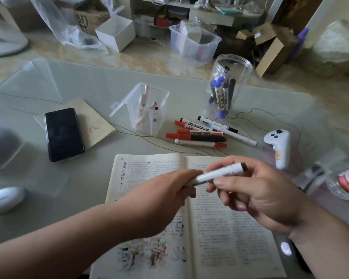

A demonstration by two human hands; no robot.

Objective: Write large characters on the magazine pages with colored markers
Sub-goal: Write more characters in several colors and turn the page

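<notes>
The open magazine lies on the surface just below both hands. Its lower left page already carries large, smeared characters in dark and reddish ink, while the right page looks unmarked, so much appears left to do. Above it, the right hand pinches a white marker by its barrel, and the left hand has its fingers curled round the other end, likely working the cap. Spare markers lie beyond.

Dim flat light; motion blur ctr; edges warped, soft.
</notes>
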